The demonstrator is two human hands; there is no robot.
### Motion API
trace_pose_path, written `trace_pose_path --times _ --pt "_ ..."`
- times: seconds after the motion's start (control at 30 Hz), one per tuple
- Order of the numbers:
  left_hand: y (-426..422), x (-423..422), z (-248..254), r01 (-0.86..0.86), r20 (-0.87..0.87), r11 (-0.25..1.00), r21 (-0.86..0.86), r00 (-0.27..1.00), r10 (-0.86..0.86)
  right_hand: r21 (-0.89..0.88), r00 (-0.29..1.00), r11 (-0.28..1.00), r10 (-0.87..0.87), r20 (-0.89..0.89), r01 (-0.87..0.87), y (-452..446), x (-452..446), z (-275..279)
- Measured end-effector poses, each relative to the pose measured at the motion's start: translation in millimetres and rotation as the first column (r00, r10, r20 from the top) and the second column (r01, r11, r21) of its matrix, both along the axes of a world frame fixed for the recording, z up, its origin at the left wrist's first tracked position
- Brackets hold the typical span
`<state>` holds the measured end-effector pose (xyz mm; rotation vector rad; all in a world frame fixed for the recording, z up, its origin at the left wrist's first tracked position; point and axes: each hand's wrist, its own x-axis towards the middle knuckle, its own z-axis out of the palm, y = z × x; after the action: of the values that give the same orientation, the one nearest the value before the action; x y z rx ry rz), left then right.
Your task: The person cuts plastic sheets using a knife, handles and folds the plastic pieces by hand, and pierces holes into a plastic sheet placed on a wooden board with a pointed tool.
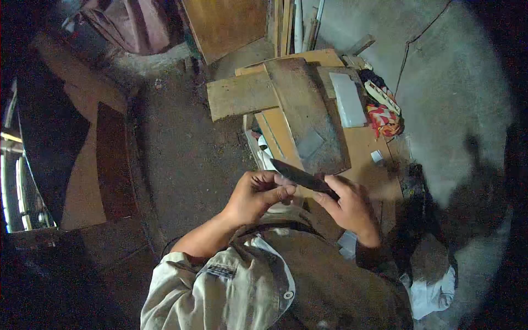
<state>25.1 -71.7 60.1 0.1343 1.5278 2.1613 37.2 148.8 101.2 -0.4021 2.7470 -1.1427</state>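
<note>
A dark, flat, knife-like blade (297, 175) is held in front of my chest, its narrow end pointing to the upper left. My right hand (349, 206) grips its lower right end between thumb and fingers. Close under the other end, my left hand (254, 197) has its thumb and fingers pinched together. A small pale bit shows at those fingertips, too blurred to name. I cannot tell whether the left fingertips touch the blade.
Ahead, worn boards (302, 99) lie stacked on a low surface. On it are a white slab (347, 99), a small white block (377, 157) and a red-and-orange patterned cloth (385, 121). A brown panel (225, 25) leans at the back. White cloth (432, 297) lies at lower right.
</note>
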Motion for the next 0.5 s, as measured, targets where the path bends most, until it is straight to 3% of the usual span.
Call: trace_pose_path --times 0.07,0.13,0.3,0.5 --pt "-1.3 0.1 0.2 0.029 0.007 0.998 -0.055 1.000 -0.029 0.132 0.997 0.990 0.039 0.069 -0.048 -2.5 -3.4 8.6" --pt "-0.5 0.9 -0.9 0.060 0.017 0.992 -0.110 0.998 -0.058 0.112 0.998 0.992 0.051 0.044 -0.056 0.3 -4.3 0.4" --pt "-0.7 3.9 -2.2 0.151 -0.010 0.988 -0.026 0.989 -0.151 0.125 0.997 0.990 0.068 0.024 -0.071 5.4 -6.4 -5.7" --pt "-1.9 3.2 -4.5 0.188 -0.069 0.980 -0.059 0.979 -0.191 0.109 0.986 0.984 0.147 -0.081 -0.138 13.7 -14.2 -7.0"
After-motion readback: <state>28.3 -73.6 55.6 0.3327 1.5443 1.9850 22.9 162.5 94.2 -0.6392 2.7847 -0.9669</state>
